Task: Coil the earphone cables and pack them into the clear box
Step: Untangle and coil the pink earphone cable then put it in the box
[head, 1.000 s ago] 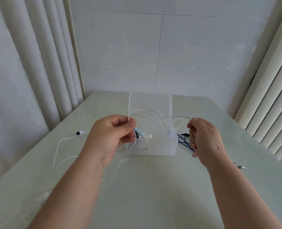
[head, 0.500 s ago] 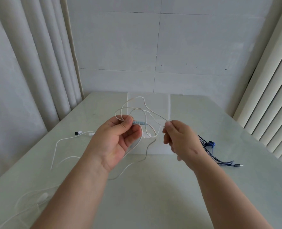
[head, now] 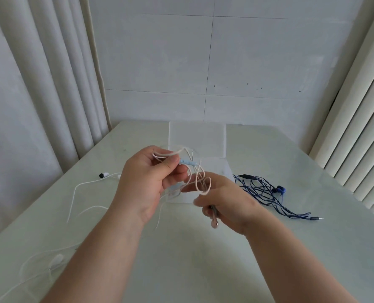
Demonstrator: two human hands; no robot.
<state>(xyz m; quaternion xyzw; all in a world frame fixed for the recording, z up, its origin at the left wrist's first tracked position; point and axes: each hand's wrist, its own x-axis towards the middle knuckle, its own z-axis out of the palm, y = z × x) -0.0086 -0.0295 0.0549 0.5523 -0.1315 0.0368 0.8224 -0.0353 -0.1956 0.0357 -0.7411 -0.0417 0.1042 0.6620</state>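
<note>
white earphone cable [head: 200,184] looped btwn left hand [head: 151,182] & right hand [head: 223,200] (both gripping), above table [head: 181,259]

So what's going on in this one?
A person is coiling a white earphone cable above the table. The left hand grips the gathered loops beside the pale blue inline remote; the right hand holds the cable's other end. The blue earphones and a second white set lie loose on the table, outside the clear box.
</note>
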